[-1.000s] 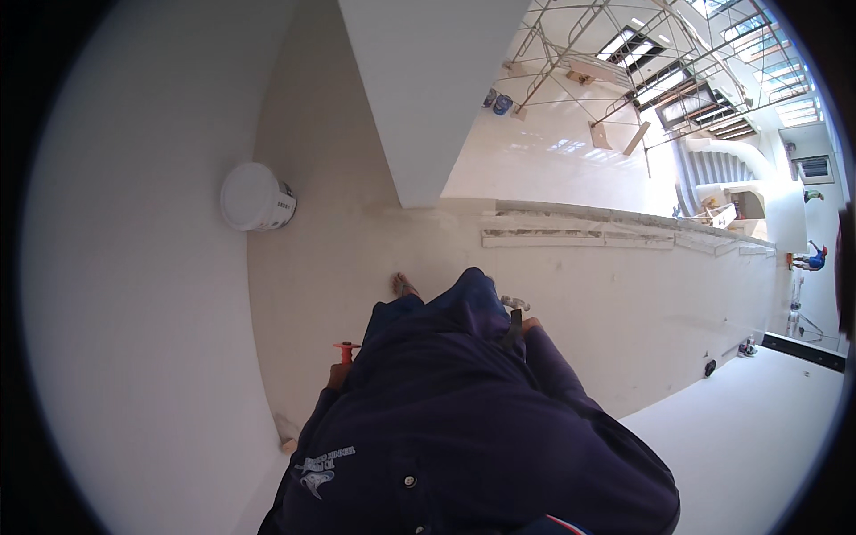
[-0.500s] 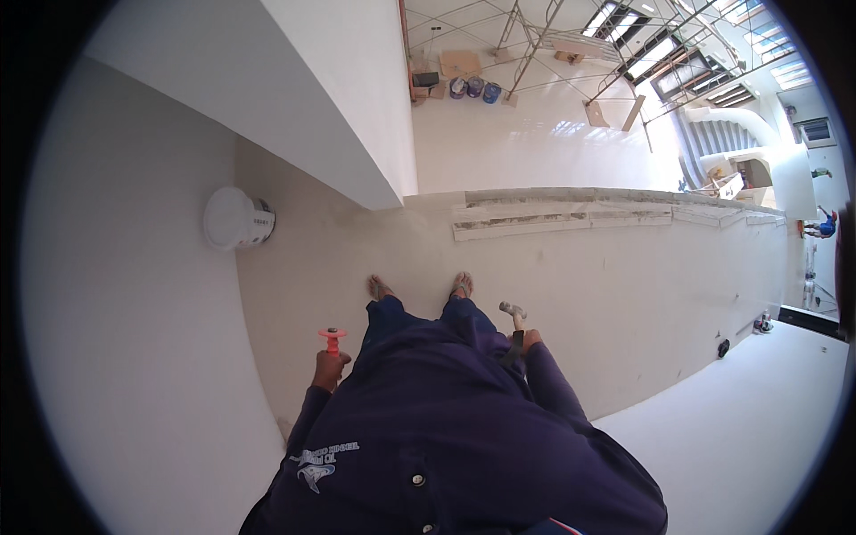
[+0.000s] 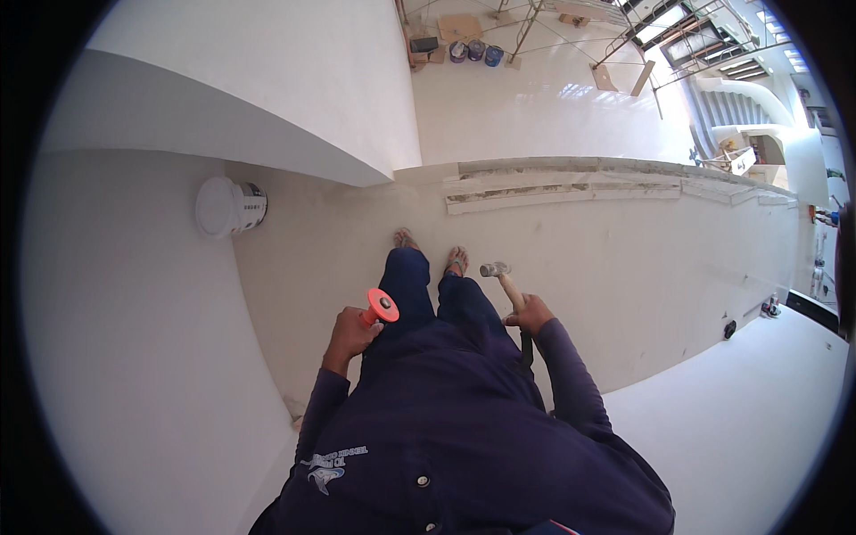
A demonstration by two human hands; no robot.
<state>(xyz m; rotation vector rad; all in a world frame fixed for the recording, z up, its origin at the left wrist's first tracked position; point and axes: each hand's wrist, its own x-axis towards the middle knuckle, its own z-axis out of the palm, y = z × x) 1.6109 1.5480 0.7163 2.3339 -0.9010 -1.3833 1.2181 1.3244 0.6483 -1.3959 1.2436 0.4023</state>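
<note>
Orange plastic makes up the round guard and grip of what I take to be a guarded chisel (image 3: 382, 307), its blunt metal end showing in the middle of the disc; its lower part is out of sight, so I won't swear to the blade. My left hand (image 3: 353, 332) has its fingers curled round the grip, just under the guard, in front of my left thigh. My right hand (image 3: 532, 314) is wrapped round the pale wooden handle of a hammer (image 3: 511, 290), its grey metal head pointing forward, clear of the floor (image 3: 615, 294) and just beyond my right thigh. Both tools are in the air, apart from each other. A dark strap (image 3: 526, 349) hangs below my right hand. My sandalled feet (image 3: 456, 261) stand near the floor's far edge, where long whitish strips (image 3: 562, 192) lie, stained dark in places. Near the floor's far left corner, against the wall (image 3: 134, 312), sits a white lidded bucket (image 3: 230, 207). By the floor's right-hand edge is a small black object (image 3: 730, 330), too tiny to name. Past the far edge I see three blue-sided pails (image 3: 476, 51), metal scaffolding (image 3: 526, 36) and a staircase (image 3: 727, 116).
</note>
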